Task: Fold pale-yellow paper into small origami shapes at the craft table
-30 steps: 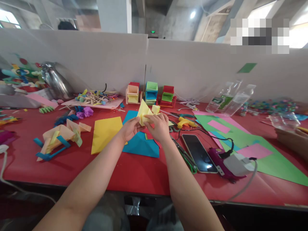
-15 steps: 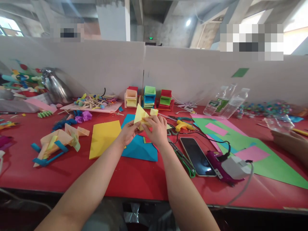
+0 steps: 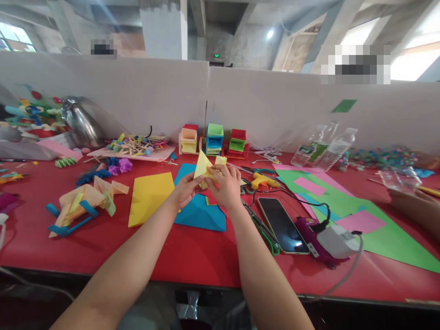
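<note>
Between both hands is a piece of folded yellow paper (image 3: 202, 164), raised above the table with a pointed flap standing up. My left hand (image 3: 187, 190) pinches its lower left part, thumb in front. The fingers of my right hand (image 3: 225, 183) are closed on its right side and cover part of the folds. Below the hands lie blue paper (image 3: 199, 217) and, to the left of it, a yellow paper sheet (image 3: 149, 201). A few red and green scraps show under my right hand.
Right of my arms are a phone (image 3: 283, 224), a purple power strip (image 3: 319, 243), a yellow glue gun (image 3: 263, 180) and green paper (image 3: 388, 229). A paper model (image 3: 80, 199) stands left. Small paper boxes (image 3: 215, 137) line the divider. Another person's hand (image 3: 415, 204) is far right.
Both hands keep hold of the folded yellow paper, with only slight shifts of the fingers. The whole view has moved a little.
</note>
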The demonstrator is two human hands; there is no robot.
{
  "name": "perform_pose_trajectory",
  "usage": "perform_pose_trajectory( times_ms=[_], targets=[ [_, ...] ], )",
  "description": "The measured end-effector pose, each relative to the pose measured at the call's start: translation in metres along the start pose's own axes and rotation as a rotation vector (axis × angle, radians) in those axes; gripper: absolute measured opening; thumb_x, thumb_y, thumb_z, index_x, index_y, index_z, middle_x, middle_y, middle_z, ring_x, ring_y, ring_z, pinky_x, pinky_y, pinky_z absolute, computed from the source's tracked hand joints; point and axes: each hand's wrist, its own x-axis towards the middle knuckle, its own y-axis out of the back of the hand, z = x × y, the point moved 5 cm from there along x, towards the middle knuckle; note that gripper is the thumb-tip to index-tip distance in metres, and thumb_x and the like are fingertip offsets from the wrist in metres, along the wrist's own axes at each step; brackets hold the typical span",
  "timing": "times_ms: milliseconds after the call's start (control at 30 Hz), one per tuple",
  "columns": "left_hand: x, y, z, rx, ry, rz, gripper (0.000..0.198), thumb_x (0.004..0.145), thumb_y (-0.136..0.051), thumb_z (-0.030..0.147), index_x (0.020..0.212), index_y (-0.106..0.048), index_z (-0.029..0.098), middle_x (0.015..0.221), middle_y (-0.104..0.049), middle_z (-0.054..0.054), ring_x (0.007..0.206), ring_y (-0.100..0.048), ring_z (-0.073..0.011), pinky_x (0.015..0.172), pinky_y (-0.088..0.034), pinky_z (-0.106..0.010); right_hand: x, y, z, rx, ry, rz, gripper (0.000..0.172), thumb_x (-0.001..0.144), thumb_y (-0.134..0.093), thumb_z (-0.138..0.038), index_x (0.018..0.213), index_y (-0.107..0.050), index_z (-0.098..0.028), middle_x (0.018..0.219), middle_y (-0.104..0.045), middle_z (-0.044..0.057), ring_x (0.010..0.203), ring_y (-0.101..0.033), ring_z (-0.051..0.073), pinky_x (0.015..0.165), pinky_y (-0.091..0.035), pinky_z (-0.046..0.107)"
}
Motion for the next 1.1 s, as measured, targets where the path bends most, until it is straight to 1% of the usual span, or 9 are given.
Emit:
perform_pose_trajectory(
  times_ms=[233, 400, 500, 700, 867, 933, 1000, 1100],
  targets=[
    [0.001, 0.002, -0.002, 0.019, 0.010, 0.010, 0.027, 0.063, -0.074, 0.028, 0.086, -0.067, 0.016, 0.080, -0.069, -0.002, 0.075, -0.063, -0.0144, 0.072, -0.049, -0.027, 0.000, -0.001, -0.001, -0.002, -0.006, -0.030, 0.030, 0.084, -0.050, -0.036, 0.109, -0.062, -0.023, 0.111, -0.061, 0.002, 0.099, -0.044, 0.023, 0.095, -0.027, 0.040],
    [0.001, 0.003, -0.002, 0.027, 0.007, 0.026, 0.027, 0.062, -0.075, 0.027, 0.085, -0.066, 0.016, 0.077, -0.069, -0.001, 0.076, -0.063, -0.0152, 0.072, -0.049, -0.027, 0.000, -0.001, 0.000, 0.039, -0.019, -0.021, 0.025, 0.083, -0.052, -0.033, 0.103, -0.064, -0.023, 0.110, -0.064, 0.001, 0.098, -0.045, 0.023, 0.094, -0.026, 0.041],
    [0.001, 0.002, -0.001, 0.024, 0.003, 0.034, 0.030, 0.061, -0.076, 0.026, 0.087, -0.066, 0.017, 0.078, -0.068, -0.001, 0.078, -0.063, -0.0154, 0.072, -0.049, -0.027, 0.000, -0.001, 0.000, 0.057, -0.027, -0.014, 0.025, 0.083, -0.053, -0.033, 0.104, -0.063, -0.024, 0.109, -0.064, 0.001, 0.098, -0.046, 0.023, 0.095, -0.025, 0.042],
    [0.001, 0.002, -0.001, 0.020, 0.008, 0.043, 0.030, 0.058, -0.078, 0.026, 0.084, -0.065, 0.017, 0.077, -0.069, -0.001, 0.077, -0.064, -0.0162, 0.069, -0.048, -0.026, 0.000, 0.000, 0.001, 0.055, -0.020, 0.008, 0.036, 0.080, -0.057, -0.033, 0.115, -0.057, -0.024, 0.107, -0.066, 0.001, 0.098, -0.046, 0.024, 0.096, -0.024, 0.041],
    [0.000, 0.000, 0.000, 0.014, 0.010, 0.040, 0.031, 0.057, -0.078, 0.027, 0.084, -0.066, 0.017, 0.078, -0.070, -0.001, 0.075, -0.064, -0.0155, 0.067, -0.049, -0.025, 0.000, 0.003, 0.001, 0.066, -0.026, 0.058, 0.046, 0.077, -0.060, -0.032, 0.121, -0.051, -0.024, 0.103, -0.066, 0.000, 0.096, -0.046, 0.023, 0.096, -0.025, 0.038],
    [0.000, 0.000, 0.000, 0.012, 0.006, 0.038, 0.031, 0.057, -0.078, 0.027, 0.084, -0.066, 0.017, 0.078, -0.070, -0.001, 0.072, -0.064, -0.0143, 0.065, -0.049, -0.024, 0.001, 0.006, 0.002, 0.087, -0.061, 0.102, 0.046, 0.076, -0.060, -0.031, 0.121, -0.051, -0.024, 0.108, -0.064, 0.001, 0.099, -0.047, 0.022, 0.095, -0.027, 0.038],
    [0.000, 0.001, 0.001, 0.009, -0.003, 0.038, 0.030, 0.058, -0.077, 0.027, 0.084, -0.066, 0.017, 0.079, -0.070, -0.001, 0.071, -0.063, -0.0133, 0.065, -0.048, -0.024, 0.001, 0.008, 0.007, 0.140, -0.131, 0.143, 0.045, 0.075, -0.060, -0.031, 0.118, -0.052, -0.024, 0.111, -0.062, 0.003, 0.100, -0.048, 0.023, 0.092, -0.030, 0.038],
    [0.000, 0.002, 0.001, 0.011, -0.005, 0.035, 0.029, 0.059, -0.077, 0.026, 0.084, -0.066, 0.017, 0.079, -0.070, -0.001, 0.070, -0.063, -0.0133, 0.064, -0.049, -0.024, 0.002, 0.004, 0.015, 0.306, -0.245, 0.141, 0.042, 0.073, -0.061, -0.033, 0.114, -0.055, -0.024, 0.101, -0.066, 0.003, 0.092, -0.053, 0.022, 0.089, -0.033, 0.040]
  ],
)
